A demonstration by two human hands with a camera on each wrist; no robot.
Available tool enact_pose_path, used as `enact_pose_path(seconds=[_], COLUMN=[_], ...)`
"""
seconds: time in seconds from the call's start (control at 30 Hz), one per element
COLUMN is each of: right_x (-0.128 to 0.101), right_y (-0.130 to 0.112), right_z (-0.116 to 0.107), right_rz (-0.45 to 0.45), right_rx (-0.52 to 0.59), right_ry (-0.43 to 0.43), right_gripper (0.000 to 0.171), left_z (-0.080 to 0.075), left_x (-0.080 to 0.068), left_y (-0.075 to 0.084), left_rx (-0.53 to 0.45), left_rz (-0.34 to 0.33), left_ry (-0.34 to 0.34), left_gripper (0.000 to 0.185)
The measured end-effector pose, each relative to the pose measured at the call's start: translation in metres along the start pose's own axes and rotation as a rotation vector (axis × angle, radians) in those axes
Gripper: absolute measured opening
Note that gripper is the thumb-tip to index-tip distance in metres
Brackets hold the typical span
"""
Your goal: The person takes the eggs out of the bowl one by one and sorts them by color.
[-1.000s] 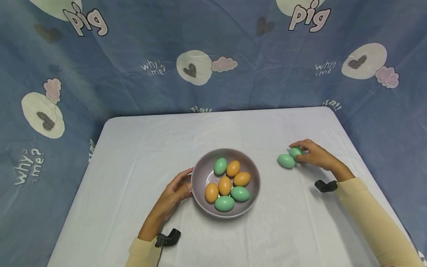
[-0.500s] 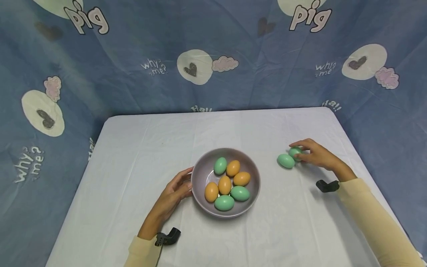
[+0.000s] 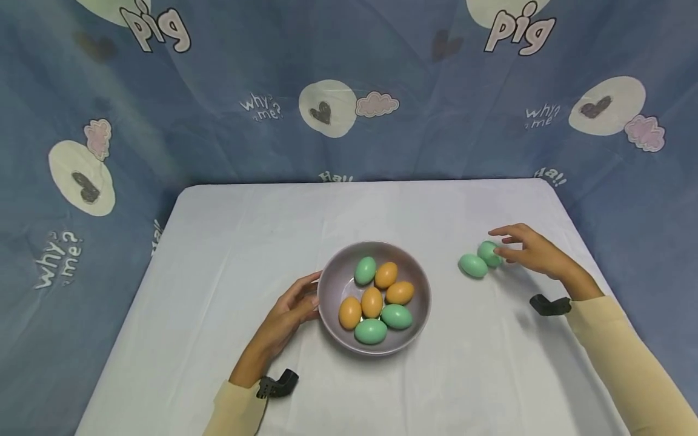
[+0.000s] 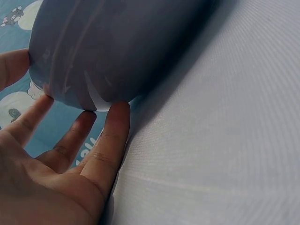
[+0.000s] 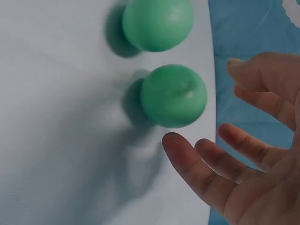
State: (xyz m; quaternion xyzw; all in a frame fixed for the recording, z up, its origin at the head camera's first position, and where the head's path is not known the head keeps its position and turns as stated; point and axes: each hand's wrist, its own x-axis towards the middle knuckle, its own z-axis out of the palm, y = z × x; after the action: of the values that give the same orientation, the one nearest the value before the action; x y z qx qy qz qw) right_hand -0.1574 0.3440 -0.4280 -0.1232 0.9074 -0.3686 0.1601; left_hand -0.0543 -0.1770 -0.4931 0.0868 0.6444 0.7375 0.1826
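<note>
In the head view a greyish-purple bowl (image 3: 331,280) stands on the white cloth, with several green eggs (image 3: 371,332) and orange eggs (image 3: 372,301) inside. My left hand (image 3: 285,318) is at its left side. The left wrist view shows those fingertips (image 4: 118,112) against the bowl's outer wall. To the right, two green eggs lie side by side: the left one (image 3: 472,266) and the right one (image 3: 489,254). My right hand (image 3: 534,249) is spread beside the right egg, holding nothing. In the right wrist view a gap shows between its fingers (image 5: 180,152) and the nearer egg (image 5: 173,96).
A white-covered table (image 3: 262,236) carries everything. Behind and beside it hangs a blue printed curtain (image 3: 218,145). Each wrist wears a black camera mount, the left one (image 3: 278,384) near the bowl and the right one (image 3: 549,305) over the cloth.
My right hand has loosened from the right green egg and drawn back to the right, leaving it on the cloth. My left hand stays at the bowl. The head view has shifted slightly.
</note>
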Motion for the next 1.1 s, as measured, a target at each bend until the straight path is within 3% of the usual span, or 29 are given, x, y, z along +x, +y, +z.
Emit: enact_pose_path(seconds=[0.17,0.43,0.8,1.1], right_x=[-0.001,-0.002,0.005,0.017], right_y=[-0.014,-0.039,-0.084,-0.127], right_z=[-0.007,-0.005,0.009,0.026], right_rz=[-0.039,-0.146,-0.255,-0.415], right_rx=[-0.081,-0.112,-0.055,-0.028], right_ry=[0.039,0.094,0.057,0.019], right_gripper=[0.048,0.041,0.041,0.039], left_z=[0.0,0.0,0.0,0.0], left_x=[0.002,0.001,-0.001,0.0], left_y=[0.003,0.003,0.002,0.001], left_rx=[0.001,0.007,0.002,-0.014], left_rz=[0.001,-0.016,-0.02,-0.007], left_ry=[-0.002,0.006,0.012,0.0], left_gripper=[0.055,0.055,0.055,0.055])
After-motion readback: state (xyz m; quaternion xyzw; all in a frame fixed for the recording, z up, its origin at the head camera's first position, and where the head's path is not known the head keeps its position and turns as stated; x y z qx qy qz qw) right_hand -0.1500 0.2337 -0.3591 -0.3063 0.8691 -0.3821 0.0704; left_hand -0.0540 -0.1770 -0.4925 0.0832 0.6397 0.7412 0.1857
